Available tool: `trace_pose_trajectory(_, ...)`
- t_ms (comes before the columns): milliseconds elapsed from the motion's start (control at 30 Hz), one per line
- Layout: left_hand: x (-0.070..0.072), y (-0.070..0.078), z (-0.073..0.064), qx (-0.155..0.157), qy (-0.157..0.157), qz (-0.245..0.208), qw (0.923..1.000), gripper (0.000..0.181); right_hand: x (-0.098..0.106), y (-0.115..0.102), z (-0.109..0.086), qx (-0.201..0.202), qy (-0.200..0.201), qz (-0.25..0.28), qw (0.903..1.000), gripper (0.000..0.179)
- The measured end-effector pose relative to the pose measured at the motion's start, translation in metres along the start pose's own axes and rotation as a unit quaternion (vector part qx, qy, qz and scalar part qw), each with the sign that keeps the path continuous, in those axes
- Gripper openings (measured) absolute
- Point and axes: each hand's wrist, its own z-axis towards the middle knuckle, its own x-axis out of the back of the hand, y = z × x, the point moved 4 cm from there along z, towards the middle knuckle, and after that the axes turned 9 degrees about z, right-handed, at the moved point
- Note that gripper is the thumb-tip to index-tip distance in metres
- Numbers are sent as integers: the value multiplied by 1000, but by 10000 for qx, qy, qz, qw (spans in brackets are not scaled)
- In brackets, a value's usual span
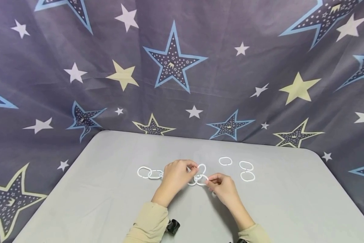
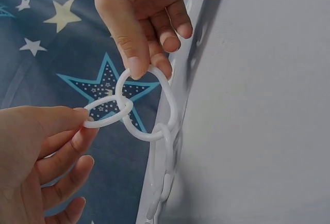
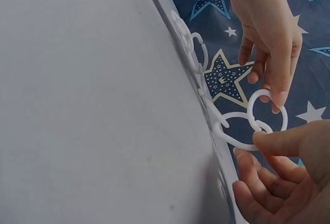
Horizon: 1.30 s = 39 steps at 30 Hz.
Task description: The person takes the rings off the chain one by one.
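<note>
Joining links, it appears, above the worktop [image 1: 78,195], the left hand [image 1: 177,173] pinches one white link [image 2: 105,124] while the right hand [image 1: 224,189] pinches its interlocked neighbour [image 2: 172,103]. Chain [image 1: 150,172] trails left; the next move likely calls for a loose link [image 1: 225,157] beyond the right hand.

A dark curtain [image 1: 218,87] printed with blue-edged, yellow and white stars [image 1: 174,60] hangs behind a pale grey table [image 1: 84,192] with rounded far corners.
</note>
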Motion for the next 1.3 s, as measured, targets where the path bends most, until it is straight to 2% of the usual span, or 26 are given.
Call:
trace_pose_trajectory(533, -2, -9, 2, 234, -363, -13, 9991, 8, 1, -2, -1, -55, 10, -1, 10000, 10)
trace_pose_trajectory(933, -4, -10, 3, 360, -371, 75, 9986, 11, 3, -2, 2, 31, 6, -70, 10000, 9)
trace_pose_trajectory(1300, -5, -12, 2, 439, -517, -117, 9976, 11, 3, -1, 0, -13, -1, -53, 10000, 9)
